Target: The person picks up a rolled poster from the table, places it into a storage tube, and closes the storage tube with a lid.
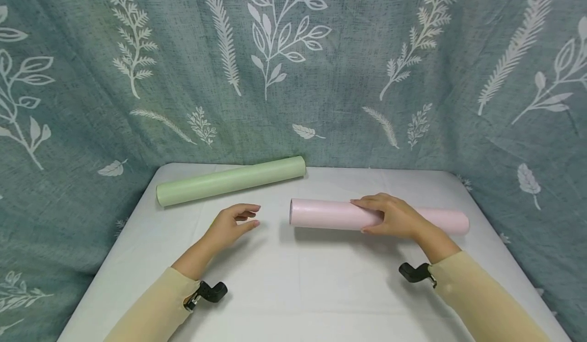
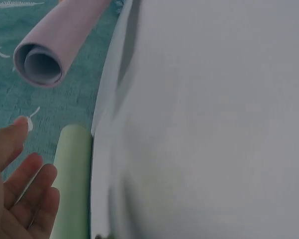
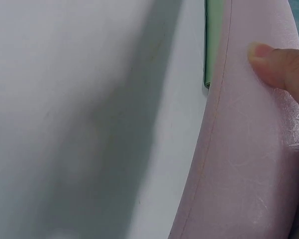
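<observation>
Your right hand [image 1: 398, 216] lies over the pink roll [image 1: 321, 213] near its middle, fingers curved across the top and thumb on the near side, a hold that seems meant to keep the tube from rolling on the white table [image 1: 293, 291]. The roll lies crosswise in front of you, its open end pointing toward your left hand [image 1: 231, 224]. That hand hovers just above the tabletop, a short way from the open end, holding nothing, its fingers loosely spread and slightly bent. In the left wrist view the fingers [image 2: 25, 194] look relaxed, though the angle is too close to say whether they touch the surface. The green roll [image 1: 229, 180] lies well behind, slanted along the table's far edge, apart from both hands. A leaf-printed curtain [image 1: 293, 67] hangs behind the table. In the right wrist view your thumb [image 3: 281, 69] presses on the pink paper beside its lengthwise seam.
</observation>
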Tool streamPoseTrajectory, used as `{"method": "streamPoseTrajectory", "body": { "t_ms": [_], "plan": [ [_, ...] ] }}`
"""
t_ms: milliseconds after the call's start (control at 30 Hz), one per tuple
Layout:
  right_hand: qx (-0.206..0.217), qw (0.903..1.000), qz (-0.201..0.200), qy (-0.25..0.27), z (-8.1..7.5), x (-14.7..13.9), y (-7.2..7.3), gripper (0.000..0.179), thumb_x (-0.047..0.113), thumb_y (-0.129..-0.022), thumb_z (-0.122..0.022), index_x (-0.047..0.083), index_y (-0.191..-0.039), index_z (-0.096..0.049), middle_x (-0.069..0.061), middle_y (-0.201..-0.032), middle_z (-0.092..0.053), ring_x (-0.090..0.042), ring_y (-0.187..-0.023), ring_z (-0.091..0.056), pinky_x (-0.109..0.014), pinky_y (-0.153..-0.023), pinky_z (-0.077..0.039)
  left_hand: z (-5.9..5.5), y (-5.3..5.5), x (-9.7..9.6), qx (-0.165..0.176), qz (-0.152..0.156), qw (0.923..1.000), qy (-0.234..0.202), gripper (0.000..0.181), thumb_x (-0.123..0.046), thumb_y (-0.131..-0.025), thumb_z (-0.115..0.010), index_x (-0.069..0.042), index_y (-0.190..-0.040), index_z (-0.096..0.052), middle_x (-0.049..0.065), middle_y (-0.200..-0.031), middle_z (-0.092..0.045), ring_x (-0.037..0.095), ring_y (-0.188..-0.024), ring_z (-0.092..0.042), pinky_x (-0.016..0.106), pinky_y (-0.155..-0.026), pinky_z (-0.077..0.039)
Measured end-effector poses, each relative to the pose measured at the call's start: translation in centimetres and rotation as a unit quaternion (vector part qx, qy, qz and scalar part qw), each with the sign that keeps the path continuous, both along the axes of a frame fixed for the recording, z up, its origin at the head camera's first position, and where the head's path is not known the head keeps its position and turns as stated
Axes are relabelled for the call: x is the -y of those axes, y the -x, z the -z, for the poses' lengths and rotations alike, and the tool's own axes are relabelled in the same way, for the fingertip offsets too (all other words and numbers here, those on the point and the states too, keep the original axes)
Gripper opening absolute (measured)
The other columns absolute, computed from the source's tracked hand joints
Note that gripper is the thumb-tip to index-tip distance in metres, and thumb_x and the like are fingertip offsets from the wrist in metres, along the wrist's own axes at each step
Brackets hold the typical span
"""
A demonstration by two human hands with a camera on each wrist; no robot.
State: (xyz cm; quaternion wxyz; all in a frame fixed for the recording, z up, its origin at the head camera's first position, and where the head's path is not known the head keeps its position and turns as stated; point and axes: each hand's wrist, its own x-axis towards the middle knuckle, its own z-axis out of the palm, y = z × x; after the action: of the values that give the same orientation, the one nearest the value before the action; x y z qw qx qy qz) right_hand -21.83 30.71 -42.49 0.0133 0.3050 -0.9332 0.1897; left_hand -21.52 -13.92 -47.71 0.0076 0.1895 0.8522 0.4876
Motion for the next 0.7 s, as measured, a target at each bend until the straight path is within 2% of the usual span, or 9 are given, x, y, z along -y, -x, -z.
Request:
{"method": "streamPoseTrajectory", "body": {
  "t_ms": [67,300,500,700],
  "plan": [
    [-0.001,1.0000,-0.002,0.000,0.0,-0.1,0.0,0.071,0.040,-0.076,-0.088,0.027,-0.141,-0.061,-0.001,-0.134,-0.063,-0.029,-0.123,-0.057,-0.051,-0.097,-0.048,-0.1,0.0,0.9,0.002,-0.009,0.9999,0.014,0.039,-0.019,-0.091,-0.076,-0.012,-0.129,-0.067,0.009,-0.128,-0.067,0.027,-0.114,-0.063,0.043,-0.099,-0.051],
    [-0.006,1.0000,-0.001,-0.004,0.1,-0.5,0.0,0.072,0.041,-0.076,-0.088,0.028,-0.142,-0.060,0.002,-0.134,-0.063,-0.027,-0.123,-0.057,-0.051,-0.097,-0.048,-0.9,-0.2,3.7,0.005,-0.027,0.9994,0.021,0.044,-0.018,-0.092,-0.075,-0.009,-0.133,-0.064,0.010,-0.131,-0.064,0.028,-0.118,-0.061,0.044,-0.101,-0.049],
    [-0.017,0.9999,0.002,0.000,0.1,-0.8,0.0,0.072,0.039,-0.076,-0.088,0.028,-0.141,-0.060,0.001,-0.134,-0.063,-0.028,-0.122,-0.057,-0.052,-0.097,-0.047,-0.3,-0.2,5.4,-0.004,-0.048,0.9978,0.045,0.046,-0.019,-0.092,-0.075,-0.005,-0.134,-0.063,0.014,-0.130,-0.064,0.032,-0.119,-0.060,0.049,-0.103,-0.047],
    [-0.013,0.9999,-0.003,0.003,0.1,-0.9,0.0,0.072,0.039,-0.076,-0.088,0.026,-0.141,-0.060,0.001,-0.134,-0.064,-0.029,-0.123,-0.057,-0.052,-0.099,-0.046,0.6,-0.1,6.3,-0.024,-0.048,0.9960,0.071,0.045,-0.017,-0.091,-0.076,-0.001,-0.131,-0.064,0.018,-0.131,-0.061,0.036,-0.119,-0.059,0.053,-0.100,-0.048]
  ]
}}
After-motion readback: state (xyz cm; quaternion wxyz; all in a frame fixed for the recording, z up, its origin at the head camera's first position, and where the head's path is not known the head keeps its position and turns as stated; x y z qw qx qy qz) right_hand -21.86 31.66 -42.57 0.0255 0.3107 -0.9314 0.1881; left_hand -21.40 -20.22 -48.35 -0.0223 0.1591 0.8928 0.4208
